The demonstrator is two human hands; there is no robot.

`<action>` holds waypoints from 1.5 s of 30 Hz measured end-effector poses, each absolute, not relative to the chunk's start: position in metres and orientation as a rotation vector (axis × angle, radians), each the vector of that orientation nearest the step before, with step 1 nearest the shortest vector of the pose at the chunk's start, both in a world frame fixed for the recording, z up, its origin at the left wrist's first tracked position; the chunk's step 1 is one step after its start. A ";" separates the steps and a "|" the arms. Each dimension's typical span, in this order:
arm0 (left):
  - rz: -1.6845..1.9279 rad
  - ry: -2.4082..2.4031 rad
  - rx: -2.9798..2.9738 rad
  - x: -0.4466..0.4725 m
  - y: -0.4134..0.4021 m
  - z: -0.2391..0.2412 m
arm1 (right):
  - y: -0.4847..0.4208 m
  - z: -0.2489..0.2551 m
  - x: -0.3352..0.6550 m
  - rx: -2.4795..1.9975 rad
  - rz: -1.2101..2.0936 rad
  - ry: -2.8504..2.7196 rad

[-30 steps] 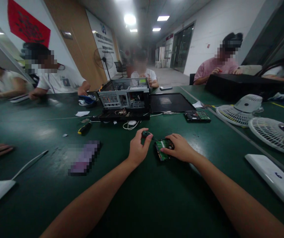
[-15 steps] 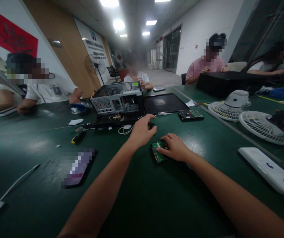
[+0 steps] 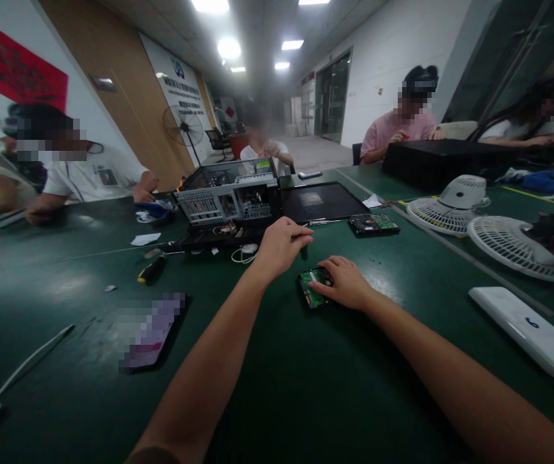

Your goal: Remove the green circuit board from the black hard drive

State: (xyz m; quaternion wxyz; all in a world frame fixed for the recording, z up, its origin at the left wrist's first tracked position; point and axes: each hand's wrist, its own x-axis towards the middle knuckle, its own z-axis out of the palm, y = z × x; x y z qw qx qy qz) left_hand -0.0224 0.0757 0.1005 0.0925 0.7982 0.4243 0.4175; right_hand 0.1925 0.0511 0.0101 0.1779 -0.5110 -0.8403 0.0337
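My left hand is above the table with thumb and fingertips brought together in a pinch. A small dark thing shows just below the fingertips; its kind is not clear. My right hand is closed over a hard drive with a green circuit board facing up, thumb across the board and fingers along its far side. The hand covers the drive's right part. Beyond my left hand stands an opened computer case, its insides showing. Another hard drive lies farther back on the right.
A black panel lies beside the case. Left are a yellow-black screwdriver and a phone. Fan parts and a white device are at right. Several people sit around the green table.
The fingers of my left hand have gone from spread to pinched, moving slightly right. My right hand keeps its hold on the hard drive, which sits slightly farther up and right in view.
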 end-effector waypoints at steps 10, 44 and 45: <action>1.252 1.213 2.311 -0.043 0.084 0.099 | 0.038 -0.001 0.190 -1.624 -0.068 -2.225; 1.378 1.159 2.340 -0.018 0.073 0.094 | 0.039 0.002 0.191 -1.557 -0.016 -2.262; 1.373 1.177 2.338 -0.018 0.073 0.094 | 0.039 0.002 0.191 -1.559 -0.014 -2.263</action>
